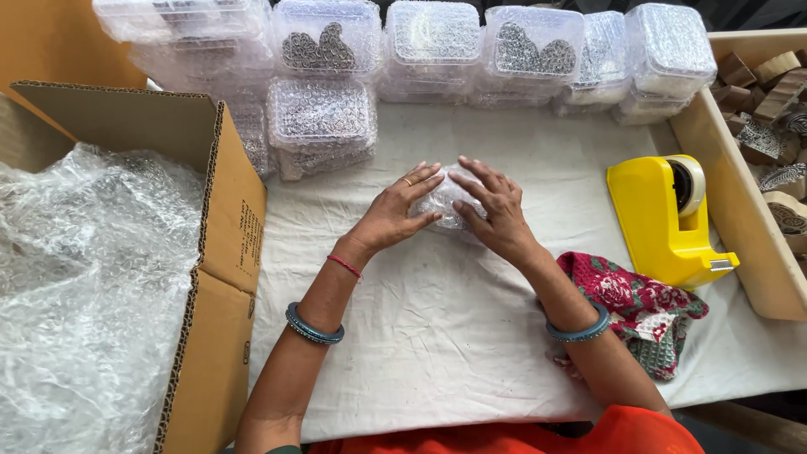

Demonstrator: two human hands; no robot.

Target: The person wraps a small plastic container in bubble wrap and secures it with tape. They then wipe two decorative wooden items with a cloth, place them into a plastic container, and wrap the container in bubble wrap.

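Observation:
My left hand [393, 210] and my right hand [496, 207] press from both sides on a small bundle wrapped in clear bubble wrap [445, 198], which rests on the white cloth-covered table [437, 328]. Fingers of both hands curl over the bundle's top and sides. What is inside the wrap is hidden. A ring shows on my left hand, bangles on both wrists.
An open cardboard box [214, 244] filled with bubble wrap [84, 277] stands at the left. Several bubble-wrapped packets [324, 118] line the back. A yellow tape dispenser [668, 220] and a floral cloth [643, 307] lie right. A wooden tray [740, 210] holds carved blocks.

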